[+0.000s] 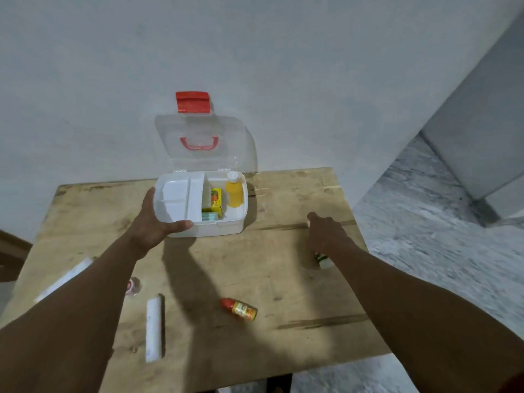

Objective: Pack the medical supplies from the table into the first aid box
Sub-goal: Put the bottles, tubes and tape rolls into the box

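Note:
The white first aid box (218, 226) stands open at the back of the wooden table (283, 279), its clear lid (198, 131) leaning on the wall. Inside are a white tray insert (178, 199), a yellow bottle (234, 194), a yellow carton (216, 197) and a teal pack (209, 216). My left hand (153, 222) grips the box's front left corner. My right hand (329, 234) is palm down over the table on the right, its fingers hidden. A white bottle with a green label (323, 260) shows just under its wrist. A small red-capped bottle (239, 309) lies nearer me.
A white stick-shaped item (154, 327) lies near the front left. A small round jar (133, 286) and a long white strip (63, 279) are partly hidden by my left forearm. The table's right edge drops to a grey floor (439, 236).

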The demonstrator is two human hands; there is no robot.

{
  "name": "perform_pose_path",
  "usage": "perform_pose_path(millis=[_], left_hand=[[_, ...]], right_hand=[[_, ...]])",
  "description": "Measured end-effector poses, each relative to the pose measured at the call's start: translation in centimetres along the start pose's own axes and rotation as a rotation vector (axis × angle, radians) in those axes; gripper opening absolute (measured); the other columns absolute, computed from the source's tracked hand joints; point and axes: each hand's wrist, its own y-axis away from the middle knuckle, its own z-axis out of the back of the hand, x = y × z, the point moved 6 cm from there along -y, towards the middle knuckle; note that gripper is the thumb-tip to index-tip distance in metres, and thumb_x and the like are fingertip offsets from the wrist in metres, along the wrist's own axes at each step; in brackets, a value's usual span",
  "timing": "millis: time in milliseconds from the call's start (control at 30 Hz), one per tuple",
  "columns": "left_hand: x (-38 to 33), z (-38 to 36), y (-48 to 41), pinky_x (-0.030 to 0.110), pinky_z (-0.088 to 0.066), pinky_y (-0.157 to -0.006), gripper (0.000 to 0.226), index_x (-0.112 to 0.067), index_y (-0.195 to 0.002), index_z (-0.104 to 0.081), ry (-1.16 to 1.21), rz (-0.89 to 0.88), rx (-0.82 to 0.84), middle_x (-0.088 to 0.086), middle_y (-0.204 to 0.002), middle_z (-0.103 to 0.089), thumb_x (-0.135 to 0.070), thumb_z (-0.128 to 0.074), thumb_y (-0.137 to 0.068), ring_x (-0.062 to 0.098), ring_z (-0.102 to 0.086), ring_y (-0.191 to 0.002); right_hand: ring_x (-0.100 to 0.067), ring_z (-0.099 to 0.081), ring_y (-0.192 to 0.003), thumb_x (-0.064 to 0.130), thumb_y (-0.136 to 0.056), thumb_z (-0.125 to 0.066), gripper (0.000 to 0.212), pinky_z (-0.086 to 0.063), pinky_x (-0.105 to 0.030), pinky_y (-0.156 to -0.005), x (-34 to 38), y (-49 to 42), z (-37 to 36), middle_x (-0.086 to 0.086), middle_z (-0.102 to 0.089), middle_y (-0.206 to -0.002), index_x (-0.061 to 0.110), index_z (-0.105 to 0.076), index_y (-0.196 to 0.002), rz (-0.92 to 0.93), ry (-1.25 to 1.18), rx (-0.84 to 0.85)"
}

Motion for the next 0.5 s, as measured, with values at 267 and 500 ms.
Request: perform_pose_path(millis=[267,500], left_hand=[[-0.3,-0.1,0.4,0.042,-0.055,-0.089,0.107,-0.023,-0.137,-0.034,0.013,0.026,0.015,-0.001,-0.133,-0.046,-0.035,-0.091,-0.048,0.019,-0.048,-0.122],[-0.3,0.1,0.9,0.049,-0.054,-0.093,0.105,-0.023,-0.138,-0.029,0.037,0.019,0.016,-0.006,-0.127,-0.047,-0.03,-0.091,-0.053,0.018,-0.049,-0.119]], right_hand=[[-0.036,-0.063,-0.099,0.006,-0.086,-0.058,0.041,-0.052,-0.04,-0.078,1.7,0.4,0.6,-0.016,-0.062,-0.1,0.013,-0.045,-0.124,0.048,-0.064,-0.009],[-0.033,-0.059,-0.09,0.012,-0.082,-0.064,0.048,-0.041,-0.03,-0.072,7.3,2.3,5.0,-0.015,-0.065,-0.1,0.018,-0.045,-0.126,0.15,-0.288,-0.263]])
